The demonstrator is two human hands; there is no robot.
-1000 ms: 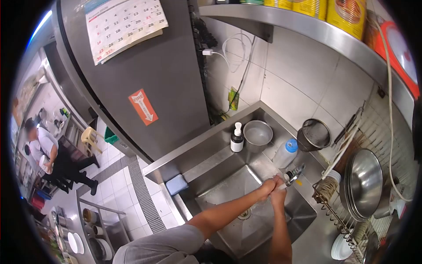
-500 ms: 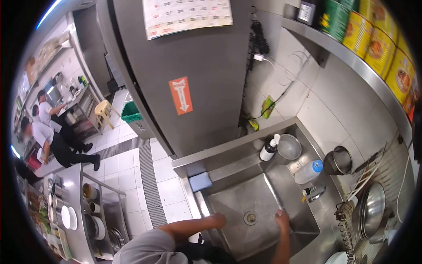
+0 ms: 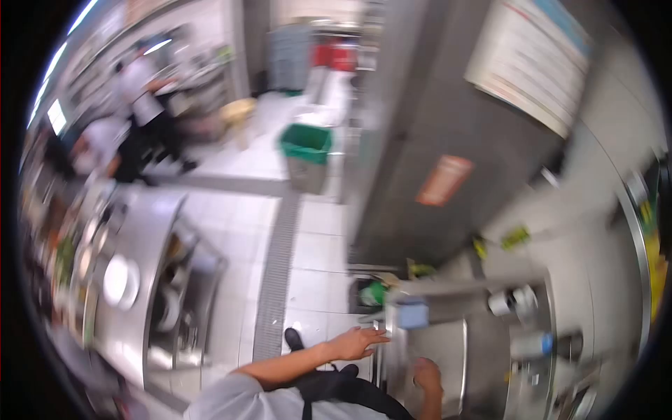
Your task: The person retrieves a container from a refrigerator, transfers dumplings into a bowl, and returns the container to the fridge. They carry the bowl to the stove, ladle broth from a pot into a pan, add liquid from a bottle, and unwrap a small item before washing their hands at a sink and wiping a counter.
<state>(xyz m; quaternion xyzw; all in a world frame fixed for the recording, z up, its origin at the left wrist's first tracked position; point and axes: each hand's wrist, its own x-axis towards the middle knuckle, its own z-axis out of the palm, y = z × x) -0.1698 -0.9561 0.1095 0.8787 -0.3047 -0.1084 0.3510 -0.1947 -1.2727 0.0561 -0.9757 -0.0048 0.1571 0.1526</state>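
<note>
My left hand (image 3: pixel 358 344) is stretched out, palm down, at the left rim of the steel sink (image 3: pixel 393 350); its fingers are apart and hold nothing visible. My right hand (image 3: pixel 427 376) is over the left part of the basin, smeared by motion, and its fingers cannot be made out. A blue sponge (image 3: pixel 413 314) lies on the sink's back left corner, just beyond my left hand. Along the sink's far right side are a dark bottle with a white label (image 3: pixel 500 302), a metal pot (image 3: pixel 525 299) and a clear bottle with a blue cap (image 3: pixel 532 345).
A tall grey cabinet (image 3: pixel 448 126) rises behind the sink. To the left, a steel table (image 3: pixel 143 210) carries white plates (image 3: pixel 121 281). A green-lined bin (image 3: pixel 306 157) stands on the tiled floor. Two people (image 3: pixel 143 87) work at the far left.
My view has swung left, blurring the picture. My left hand has risen from inside the basin to its left rim, fingers now extended. My right hand has moved towards the basin's left side.
</note>
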